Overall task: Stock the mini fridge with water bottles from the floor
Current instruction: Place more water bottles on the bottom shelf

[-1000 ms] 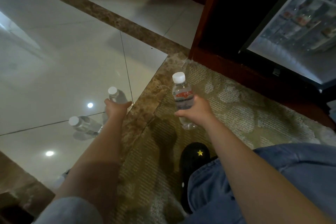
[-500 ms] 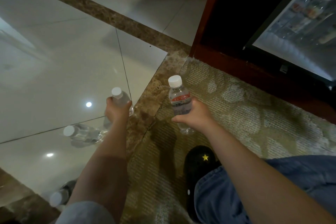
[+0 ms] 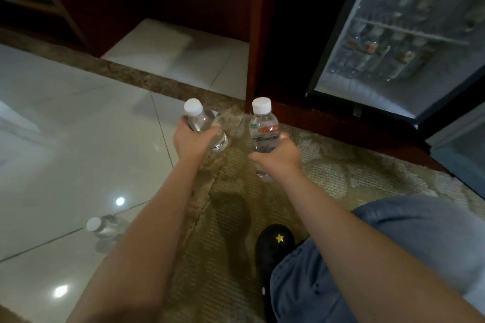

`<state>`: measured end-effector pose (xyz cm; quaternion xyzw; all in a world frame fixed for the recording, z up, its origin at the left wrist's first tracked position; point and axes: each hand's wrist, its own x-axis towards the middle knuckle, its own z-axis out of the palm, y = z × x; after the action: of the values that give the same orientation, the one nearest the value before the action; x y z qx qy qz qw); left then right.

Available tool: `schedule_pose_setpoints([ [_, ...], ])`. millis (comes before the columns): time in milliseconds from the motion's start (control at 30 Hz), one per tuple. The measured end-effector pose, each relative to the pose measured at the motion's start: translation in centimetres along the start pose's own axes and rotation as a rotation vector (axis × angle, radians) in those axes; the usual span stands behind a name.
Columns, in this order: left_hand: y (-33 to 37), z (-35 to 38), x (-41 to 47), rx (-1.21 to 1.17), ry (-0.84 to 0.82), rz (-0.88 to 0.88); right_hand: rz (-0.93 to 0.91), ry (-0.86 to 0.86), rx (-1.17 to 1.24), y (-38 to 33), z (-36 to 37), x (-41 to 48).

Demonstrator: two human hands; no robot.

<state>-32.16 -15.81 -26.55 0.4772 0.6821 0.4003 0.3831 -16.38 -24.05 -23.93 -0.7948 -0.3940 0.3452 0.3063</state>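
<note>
Clear bottle (image 3: 207, 126) wrapped in L hand (image 3: 193, 140) fingers; labelled bottle (image 3: 263, 130) gripped by R hand (image 3: 282, 157).

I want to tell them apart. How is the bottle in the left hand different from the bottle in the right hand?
The left-hand bottle leans away to the left; the right-hand bottle stands nearly upright. The right-hand bottle shows a red and white label; the left-hand bottle shows only clear plastic. The left hand wraps the middle; the right hand grips lower down. Both have white caps and clear water.
</note>
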Motion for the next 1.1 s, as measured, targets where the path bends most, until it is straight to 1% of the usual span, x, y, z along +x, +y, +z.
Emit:
schedule_pose_setpoints([
  [167, 6.9, 1.3, -2.0, 0.033, -0.059, 0.172, -0.153, 0.08, -0.065, -2.0, -6.3, -0.4],
  [300, 12.7, 3.3, -4.4, 0.008, -0.061, 0.287, -0.212, 0.162, 0.005, -3.0, -12.1, -0.6],
  [400, 16.7, 4.8, -6.4, -0.02, -0.097, 0.362, -0.232, 0.206, 0.047, -2.5, -16.7, -0.6],
  [567, 22.5, 8.7, -10.0, -0.037, -0.17, 0.467, -0.18, 0.303, 0.165, 0.0, -23.2, 0.1],
  [700, 25.4, 13.5, -12.4, -0.064, -0.222, 0.455, -0.133, 0.386, 0.209, 2.8, -27.2, 1.6],
  [800, 26.2, 17.6, -13.3, -0.067, -0.283, 0.421, -0.086, 0.399, 0.212, 4.9, -29.5, 3.2],
  [900, 26.5, 21.6, -13.5, -0.057, -0.318, 0.398, -0.092, 0.407, 0.201, 6.4, -31.3, 5.5],
  [1100, 26.2, 29.0, -11.4, -0.043, -0.336, 0.368, -0.09, 0.446, 0.241, 8.3, -34.0, 12.5],
])
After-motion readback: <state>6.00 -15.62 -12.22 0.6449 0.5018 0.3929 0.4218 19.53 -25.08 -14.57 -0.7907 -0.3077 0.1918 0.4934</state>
